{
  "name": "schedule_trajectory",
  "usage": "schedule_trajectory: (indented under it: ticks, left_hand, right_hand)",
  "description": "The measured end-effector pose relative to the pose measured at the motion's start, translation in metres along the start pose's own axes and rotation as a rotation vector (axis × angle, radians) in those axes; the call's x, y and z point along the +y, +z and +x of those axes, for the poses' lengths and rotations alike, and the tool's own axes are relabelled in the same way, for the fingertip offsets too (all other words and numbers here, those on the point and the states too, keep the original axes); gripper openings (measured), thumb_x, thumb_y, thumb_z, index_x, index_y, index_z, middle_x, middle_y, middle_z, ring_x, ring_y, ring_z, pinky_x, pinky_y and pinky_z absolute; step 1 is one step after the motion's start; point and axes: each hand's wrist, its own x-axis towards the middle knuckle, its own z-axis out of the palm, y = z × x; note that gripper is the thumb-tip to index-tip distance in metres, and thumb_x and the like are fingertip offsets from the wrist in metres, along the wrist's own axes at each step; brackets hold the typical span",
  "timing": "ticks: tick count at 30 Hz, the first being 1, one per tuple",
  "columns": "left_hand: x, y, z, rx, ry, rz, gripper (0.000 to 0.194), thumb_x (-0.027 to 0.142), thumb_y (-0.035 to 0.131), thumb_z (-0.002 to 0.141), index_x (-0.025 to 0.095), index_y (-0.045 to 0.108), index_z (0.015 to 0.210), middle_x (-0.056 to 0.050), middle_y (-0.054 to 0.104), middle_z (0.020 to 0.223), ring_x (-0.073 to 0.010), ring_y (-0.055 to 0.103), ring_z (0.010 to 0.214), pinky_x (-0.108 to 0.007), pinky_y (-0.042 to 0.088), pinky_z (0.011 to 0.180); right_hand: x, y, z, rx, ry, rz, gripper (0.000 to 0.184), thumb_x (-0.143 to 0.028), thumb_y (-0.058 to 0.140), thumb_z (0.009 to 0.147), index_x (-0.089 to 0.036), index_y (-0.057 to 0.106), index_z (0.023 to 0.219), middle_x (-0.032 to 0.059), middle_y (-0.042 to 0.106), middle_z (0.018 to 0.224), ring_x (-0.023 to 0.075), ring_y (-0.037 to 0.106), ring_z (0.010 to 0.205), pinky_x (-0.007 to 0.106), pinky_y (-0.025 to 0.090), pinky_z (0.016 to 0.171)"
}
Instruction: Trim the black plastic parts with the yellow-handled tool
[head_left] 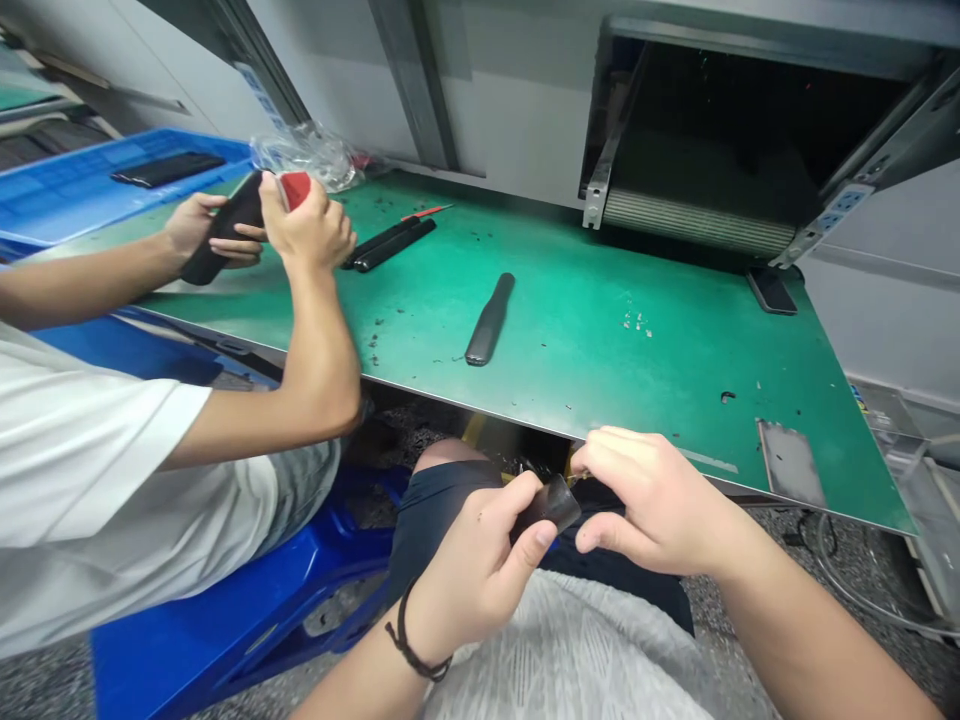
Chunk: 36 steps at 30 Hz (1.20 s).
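Note:
My left hand (491, 555) is wrapped round a dark, smooth piece with a rounded end (556, 508), held above my lap in front of the table edge. Only that end shows past my thumb and fingers. Close beside it, my right hand (645, 495) has curled fingers, with the thumb apart below them. A small thin glint is at its fingertips, too small to name. On the table ahead lies a black bottle-shaped piece (490, 322), narrow at its far end.
At left, a co-worker's hands (300, 225) hold a black piece and a red object (295, 188). Black bars (396, 244) and a red stick (429, 212) lie nearby. A blue tray (67, 190), phone (771, 290), grey plate (791, 462) and conveyor opening (697, 225) surround the green table (585, 300).

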Motion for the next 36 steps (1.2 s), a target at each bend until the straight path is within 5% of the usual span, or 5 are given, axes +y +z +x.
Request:
schedule_trajectory:
  ticks: [6, 18, 24, 28, 36]
  left_hand:
    - [-0.001, 0.001, -0.001, -0.006, 0.031, -0.035, 0.03, 0.041, 0.049, 0.107, 0.022, 0.044, 0.084, 0.003, 0.042, 0.067, -0.0142, 0.038, 0.059, -0.031, 0.025, 0.059]
    - [0.003, 0.01, 0.0, 0.01, -0.011, -0.135, 0.041, 0.053, 0.046, 0.107, 0.021, 0.046, 0.081, 0.003, 0.041, 0.065, -0.0139, 0.038, 0.058, -0.032, 0.025, 0.058]
    - [0.005, 0.014, 0.004, 0.005, -0.199, -0.391, 0.046, 0.061, 0.049, 0.105, 0.021, 0.05, 0.083, 0.006, 0.043, 0.052, -0.0105, 0.039, 0.044, -0.026, 0.028, 0.046]
    - [0.009, 0.012, 0.008, -0.005, -0.362, -0.592, 0.049, 0.065, 0.049, 0.104, 0.02, 0.05, 0.084, 0.006, 0.046, 0.051, -0.0087, 0.037, 0.04, -0.021, 0.029, 0.041]
    - [0.014, 0.016, 0.01, -0.006, -0.459, -0.72, 0.055, 0.071, 0.053, 0.099, 0.019, 0.052, 0.081, 0.006, 0.047, 0.05, -0.0069, 0.037, 0.036, -0.018, 0.029, 0.038]
  right_hand:
    - [-0.004, 0.008, 0.003, -0.029, -0.013, -0.041, 0.07, -0.076, 0.021, 0.106, -0.02, 0.054, 0.081, 0.0001, 0.053, 0.074, 0.0148, 0.04, 0.067, 0.031, 0.028, 0.061]
    - [-0.004, 0.01, 0.002, 0.123, -0.056, -0.049, 0.066, -0.074, 0.031, 0.106, -0.019, 0.039, 0.07, -0.0026, 0.041, 0.067, 0.013, 0.029, 0.063, 0.031, 0.017, 0.06]
    - [-0.001, 0.021, -0.007, 0.311, -0.151, -0.188, 0.054, -0.05, 0.049, 0.11, -0.02, 0.043, 0.066, -0.002, 0.036, 0.064, 0.0144, 0.025, 0.063, 0.033, 0.016, 0.06]
    - [0.005, 0.019, -0.013, 0.284, -0.119, -0.122, 0.023, -0.024, 0.054, 0.108, -0.017, 0.06, 0.087, -0.0005, 0.048, 0.072, 0.0147, 0.034, 0.068, 0.031, 0.025, 0.063]
    - [-0.002, 0.014, -0.001, 0.267, -0.049, -0.424, 0.052, -0.052, 0.042, 0.111, -0.017, 0.061, 0.078, 0.0033, 0.05, 0.073, 0.0185, 0.037, 0.07, 0.034, 0.024, 0.061]
